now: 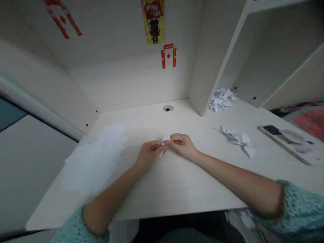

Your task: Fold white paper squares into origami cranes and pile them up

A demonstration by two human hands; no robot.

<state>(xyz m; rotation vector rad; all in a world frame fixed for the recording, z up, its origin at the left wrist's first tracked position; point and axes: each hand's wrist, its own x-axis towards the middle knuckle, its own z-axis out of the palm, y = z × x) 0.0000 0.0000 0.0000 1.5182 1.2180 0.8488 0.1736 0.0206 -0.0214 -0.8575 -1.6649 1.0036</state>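
A small folded piece of white paper [165, 139] is pinched between both my hands at the middle of the pale wooden desk [177, 182]. My left hand [149, 152] grips its left side with the fingertips closed. From the right, my right hand [182, 144] has its fingers curled over the other side. Most of the paper is hidden by my fingers. Both hands rest low on the desk top.
A loose stack of white paper sheets [93, 158] lies at the left. Folded paper figures [238, 139] lie to the right, with a heap of more [222, 98] in the shelf corner. A phone [288, 141] lies far right. A cable hole [168, 108] sits behind my hands.
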